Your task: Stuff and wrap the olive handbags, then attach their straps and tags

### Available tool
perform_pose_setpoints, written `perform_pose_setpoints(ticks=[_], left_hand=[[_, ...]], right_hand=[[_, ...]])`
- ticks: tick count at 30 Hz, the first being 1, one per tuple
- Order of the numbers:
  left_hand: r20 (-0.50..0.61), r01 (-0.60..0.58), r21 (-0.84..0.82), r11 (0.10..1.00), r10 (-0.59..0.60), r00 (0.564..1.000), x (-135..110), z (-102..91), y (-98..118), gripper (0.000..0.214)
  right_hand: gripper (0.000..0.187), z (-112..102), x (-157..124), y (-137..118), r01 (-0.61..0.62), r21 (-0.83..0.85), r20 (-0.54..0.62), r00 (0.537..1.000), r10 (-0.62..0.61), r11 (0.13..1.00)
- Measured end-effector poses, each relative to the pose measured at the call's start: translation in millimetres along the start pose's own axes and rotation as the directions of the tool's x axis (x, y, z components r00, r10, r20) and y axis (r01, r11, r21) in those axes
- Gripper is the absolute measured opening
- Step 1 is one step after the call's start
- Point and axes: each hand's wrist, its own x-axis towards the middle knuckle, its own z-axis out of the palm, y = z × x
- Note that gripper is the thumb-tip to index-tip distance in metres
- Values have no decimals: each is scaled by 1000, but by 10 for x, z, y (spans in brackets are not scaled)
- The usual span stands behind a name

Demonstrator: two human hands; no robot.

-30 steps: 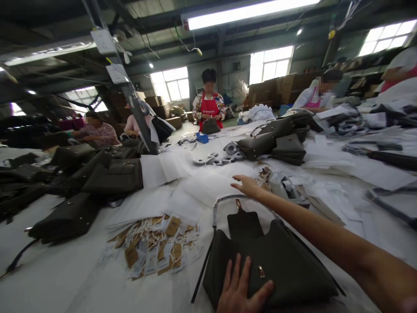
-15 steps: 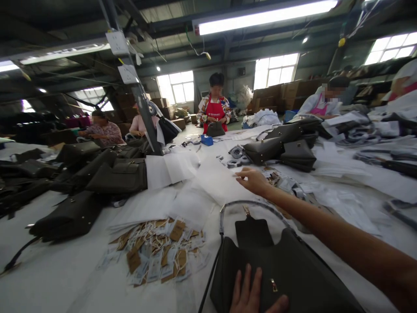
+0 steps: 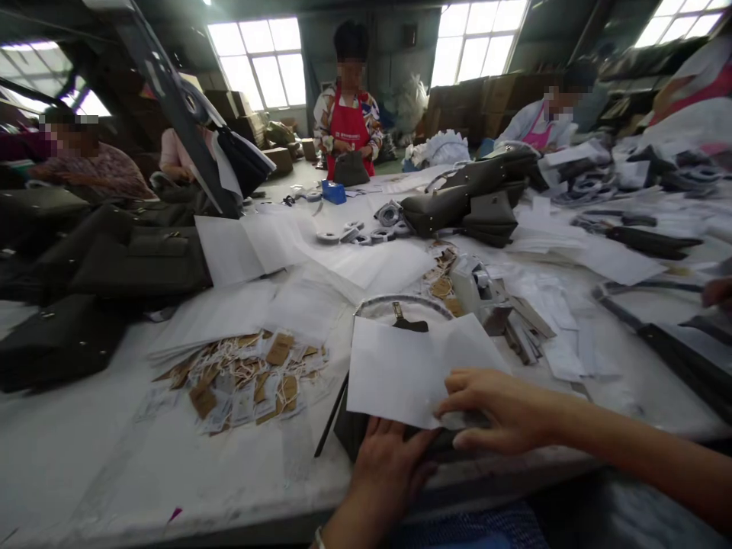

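Observation:
A dark olive handbag (image 3: 350, 433) lies in front of me at the table's near edge. Across it rests a white paper sheet (image 3: 394, 374), hiding most of the bag, while the flap's metal clasp (image 3: 397, 311) and the wrapped handle (image 3: 371, 305) show beyond the sheet. My left hand (image 3: 392, 461) is open and flat on the bag, fingertips at the sheet's lower edge. With bent fingers and thumb, my right hand (image 3: 495, 412) grips the sheet's lower right part.
Left of the bag lies a pile of brown and white tags (image 3: 245, 381) with strings. Behind it are stacked paper sheets (image 3: 223, 316). More dark bags (image 3: 142, 259) are heaped on the left, others (image 3: 463, 202) farther back. A tape dispenser (image 3: 477, 293) stands to the right. Several co-workers surround the table.
My right hand has come back from the paper stack with a white sheet, which now covers the bag. The view has tilted downward. My left hand remains on the bag.

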Motion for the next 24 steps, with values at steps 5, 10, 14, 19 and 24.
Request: perform_pose_setpoints(ticks=[5,10,14,19,24], left_hand=[[-13,46,-4,999,-46,999,2,-27,23,59],[30,43,81,996,-45,999,-60,57,11,51],[-8,18,166,986,-17,1000,-67,77,10,46],[-115,-50,265,963,83,990,-48,70,-17,50],[0,-79,242,967,82,997,-129,-232,166,45]], right_hand=[[42,209,196,174,-40,-103,-122,992,27,994],[68,396,182,306,119,-60,-236,963,-130,991],[69,460,106,401,157,-16,-116,981,-157,988],[67,533,109,478,161,3,-127,979,-159,987],[68,601,109,500,185,-20,-171,968,-185,983]])
